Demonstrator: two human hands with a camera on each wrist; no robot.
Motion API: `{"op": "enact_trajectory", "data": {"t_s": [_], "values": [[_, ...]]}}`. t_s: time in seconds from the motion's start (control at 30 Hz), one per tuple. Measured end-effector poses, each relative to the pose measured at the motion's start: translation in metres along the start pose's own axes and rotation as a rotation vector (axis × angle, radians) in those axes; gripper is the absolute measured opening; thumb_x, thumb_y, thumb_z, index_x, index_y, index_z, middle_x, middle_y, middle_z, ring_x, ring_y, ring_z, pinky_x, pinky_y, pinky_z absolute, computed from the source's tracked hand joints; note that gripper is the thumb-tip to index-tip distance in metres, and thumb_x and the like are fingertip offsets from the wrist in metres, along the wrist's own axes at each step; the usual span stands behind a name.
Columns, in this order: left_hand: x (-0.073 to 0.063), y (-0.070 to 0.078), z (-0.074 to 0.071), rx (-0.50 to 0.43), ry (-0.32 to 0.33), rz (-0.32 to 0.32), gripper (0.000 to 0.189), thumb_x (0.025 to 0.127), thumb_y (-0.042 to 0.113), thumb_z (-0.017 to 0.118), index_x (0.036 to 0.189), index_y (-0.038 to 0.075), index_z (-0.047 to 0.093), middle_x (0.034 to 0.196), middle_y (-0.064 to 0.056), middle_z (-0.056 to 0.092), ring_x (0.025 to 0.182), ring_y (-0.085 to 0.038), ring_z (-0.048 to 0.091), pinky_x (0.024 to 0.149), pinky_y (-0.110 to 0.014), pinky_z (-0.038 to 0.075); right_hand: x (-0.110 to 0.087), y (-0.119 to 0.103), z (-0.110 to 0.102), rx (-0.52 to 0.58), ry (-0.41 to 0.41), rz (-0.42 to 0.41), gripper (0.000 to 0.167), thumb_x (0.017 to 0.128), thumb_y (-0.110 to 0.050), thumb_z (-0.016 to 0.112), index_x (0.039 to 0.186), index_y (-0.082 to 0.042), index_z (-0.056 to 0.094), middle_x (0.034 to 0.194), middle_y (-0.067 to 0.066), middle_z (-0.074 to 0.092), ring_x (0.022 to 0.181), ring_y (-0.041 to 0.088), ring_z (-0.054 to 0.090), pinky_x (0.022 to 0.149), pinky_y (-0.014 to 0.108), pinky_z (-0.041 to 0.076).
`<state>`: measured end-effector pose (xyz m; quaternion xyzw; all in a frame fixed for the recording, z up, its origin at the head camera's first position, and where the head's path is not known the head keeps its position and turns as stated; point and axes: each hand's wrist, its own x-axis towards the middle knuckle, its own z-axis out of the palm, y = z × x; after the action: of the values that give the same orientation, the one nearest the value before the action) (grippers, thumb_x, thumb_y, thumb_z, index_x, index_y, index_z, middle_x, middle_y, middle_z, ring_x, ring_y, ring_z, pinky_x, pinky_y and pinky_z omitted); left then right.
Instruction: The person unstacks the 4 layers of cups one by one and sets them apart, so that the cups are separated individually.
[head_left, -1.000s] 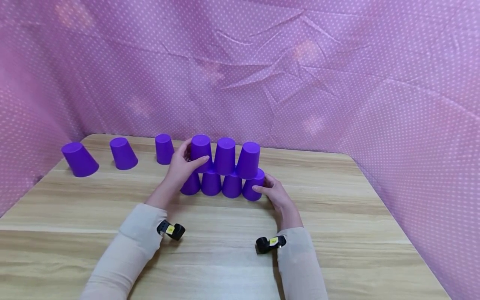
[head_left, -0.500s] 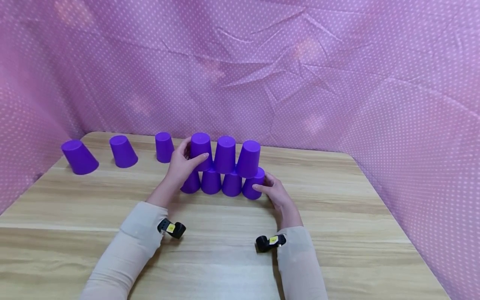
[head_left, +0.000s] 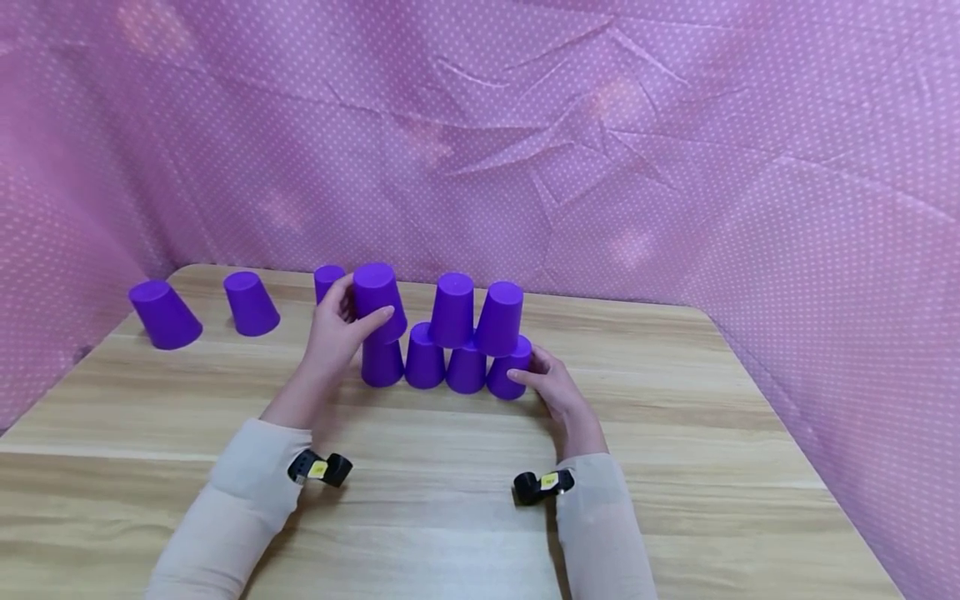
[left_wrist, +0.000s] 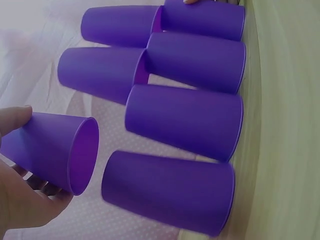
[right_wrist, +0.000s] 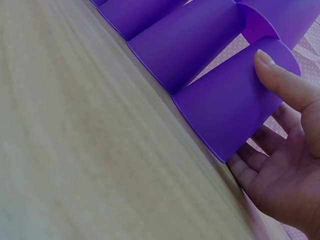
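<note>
Upside-down purple cups stand in a two-level stack. My left hand (head_left: 336,327) grips one purple cup (head_left: 378,300), thumb across its front, clear of the stack; the left wrist view shows its open rim (left_wrist: 84,156) facing the stack. Just below it in the head view is the leftmost bottom cup (head_left: 382,363). Two upper cups (head_left: 452,312) (head_left: 500,320) bridge the bottom row toward the right. At the row's right end my right hand (head_left: 557,387) holds the last bottom cup (right_wrist: 230,100), thumb on its near side and fingers round its outer side.
Three more upside-down cups stand apart at the back left: a far-left cup (head_left: 165,315), a middle cup (head_left: 251,304) and one (head_left: 327,280) partly hidden behind my left hand. A pink dotted cloth (head_left: 525,150) hangs behind the wooden table (head_left: 675,467).
My left hand has taken the left cup off the upper row and moved it to the left. The right hand stays on the bottom right cup.
</note>
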<state>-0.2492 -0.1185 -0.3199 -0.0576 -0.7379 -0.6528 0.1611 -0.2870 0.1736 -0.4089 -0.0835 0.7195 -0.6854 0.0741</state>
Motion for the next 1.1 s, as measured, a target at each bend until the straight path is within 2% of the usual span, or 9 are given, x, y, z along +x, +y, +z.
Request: {"op": "enact_trajectory", "data": {"t_s": [0.37,0.6,0.8,1.1], "values": [[-0.012,0.0,-0.023,0.06,0.046,-0.015,0.07,0.075,0.019,0.067,0.131,0.002,0.029,0.124,-0.019,0.041,0.114,-0.026,0.038,0.096,-0.036,0.029,-0.002,0.001,-0.002,0.021,-0.022,-0.01,0.053,0.075,-0.001,0.064,0.124,-0.004,0.045,0.115,0.016,0.05,0.106,0.023,0.046,0.093,0.032,0.033],[-0.018,-0.002,-0.036,0.08,0.087,0.009,0.063,0.076,0.015,0.067,0.127,0.0,0.035,0.117,-0.019,0.046,0.105,-0.02,0.044,0.093,-0.034,0.034,-0.003,0.001,-0.002,0.025,-0.026,-0.012,0.054,0.075,-0.001,0.063,0.125,-0.002,0.043,0.116,0.017,0.05,0.106,0.023,0.046,0.093,0.031,0.033],[-0.025,-0.007,-0.051,0.1,0.139,-0.025,0.064,0.076,0.016,0.067,0.129,0.003,0.033,0.119,-0.017,0.044,0.107,-0.019,0.042,0.094,-0.033,0.032,-0.005,0.0,-0.002,0.033,-0.026,-0.025,0.054,0.074,-0.001,0.063,0.125,-0.001,0.043,0.114,0.017,0.05,0.105,0.023,0.046,0.093,0.032,0.033],[-0.038,-0.02,-0.083,0.212,0.169,-0.075,0.065,0.079,0.026,0.062,0.132,0.01,0.029,0.126,-0.015,0.039,0.113,-0.021,0.038,0.096,-0.03,0.03,-0.006,0.001,-0.003,0.035,-0.028,-0.021,0.056,0.074,-0.001,0.064,0.125,-0.002,0.043,0.115,0.017,0.05,0.105,0.023,0.046,0.093,0.032,0.033]]}}
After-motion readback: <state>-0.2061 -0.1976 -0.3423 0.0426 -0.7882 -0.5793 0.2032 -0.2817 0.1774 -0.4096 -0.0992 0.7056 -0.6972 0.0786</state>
